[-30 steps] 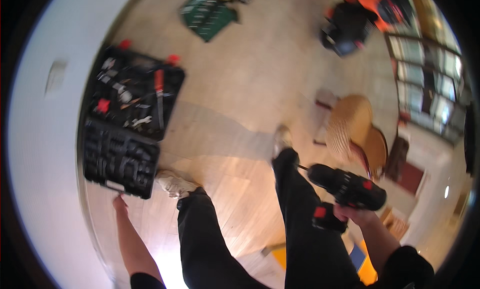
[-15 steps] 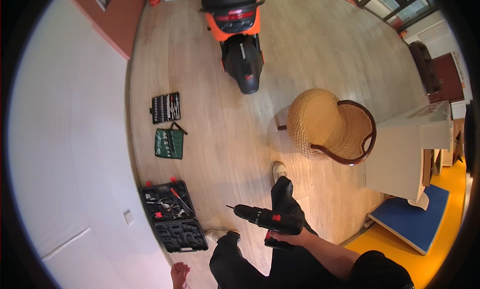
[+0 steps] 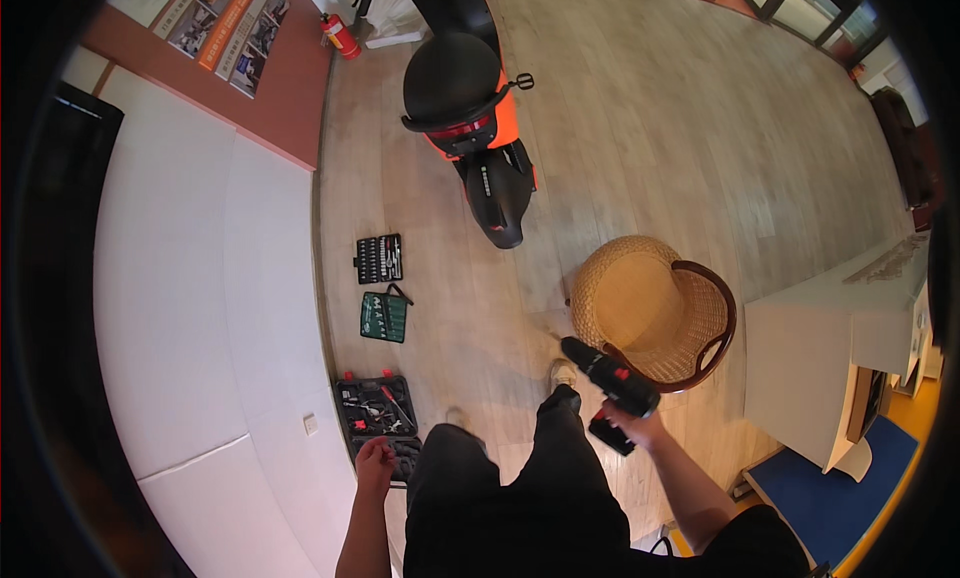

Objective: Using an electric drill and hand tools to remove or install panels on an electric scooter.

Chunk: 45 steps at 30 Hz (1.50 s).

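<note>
A black cordless drill [image 3: 618,380] is gripped by its handle in my right hand [image 3: 636,426]. Its bit end points up and to the left, just left of the wicker chair [image 3: 630,293]. My left hand [image 3: 375,465] is raised in front of the black tool case [image 3: 408,454], partly covering its lower half. The fingers of that hand are curled together, and whatever they may hold is too small to make out. Loose tools, among them a red-handled screwdriver [image 3: 397,403], lie in the open case's upper half.
An orange and black scooter [image 3: 452,83] stands ahead. Along the white wall [image 3: 270,308] lie a socket set [image 3: 379,259] and a green tool roll [image 3: 384,317]. A red fire extinguisher [image 3: 342,38] stands farther off. A white counter [image 3: 815,348] and a blue board [image 3: 835,488] are at right.
My right hand has carried the drill up and to the right, tilting its nose upward. My left hand has risen in front of the tool case. The view has shifted, and I stand more upright.
</note>
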Tool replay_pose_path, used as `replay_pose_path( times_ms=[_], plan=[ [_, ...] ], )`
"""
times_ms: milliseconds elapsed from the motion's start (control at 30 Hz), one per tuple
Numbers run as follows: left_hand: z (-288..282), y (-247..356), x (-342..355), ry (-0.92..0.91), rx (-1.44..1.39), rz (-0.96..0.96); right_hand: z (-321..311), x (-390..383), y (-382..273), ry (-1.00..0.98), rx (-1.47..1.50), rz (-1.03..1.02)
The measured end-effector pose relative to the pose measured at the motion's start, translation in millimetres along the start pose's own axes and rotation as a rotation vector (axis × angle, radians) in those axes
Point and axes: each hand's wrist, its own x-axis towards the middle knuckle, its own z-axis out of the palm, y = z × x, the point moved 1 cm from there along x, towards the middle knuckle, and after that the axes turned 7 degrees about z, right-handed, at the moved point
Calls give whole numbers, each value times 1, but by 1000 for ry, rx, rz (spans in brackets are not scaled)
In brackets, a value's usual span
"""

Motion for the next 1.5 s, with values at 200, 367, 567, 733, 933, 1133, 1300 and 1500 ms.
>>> replay_pose_path(
  times_ms=[200, 367, 567, 733, 933, 1133, 1300, 1500],
  plan=[
    [-27, 34, 63, 79, -189, -166, 3, 29, -59, 181, -62, -18],
    [-63, 67, 182, -23, -97, -280, 89, 56, -75, 245, 143, 53],
    [-25, 171, 289, -278, 242, -272, 205, 32, -80, 448, 228, 114],
    [149, 248, 200, -1060, 954, 215, 298, 50, -77, 599, 108, 186],
    [238, 246, 128, -1456, 1005, 815, 382, 72, -166, 206, 866, 121],
    [243, 215, 92, -1427, 1142, 624, 346, 37, -116, -104, 904, 13],
    [255, 158, 38, -1252, 1296, 766, 326, 3, -48, 168, 839, -77],
    [248, 102, 6, -1089, 1237, 888, 278, -12, -35, 141, 585, -86]
  ],
)
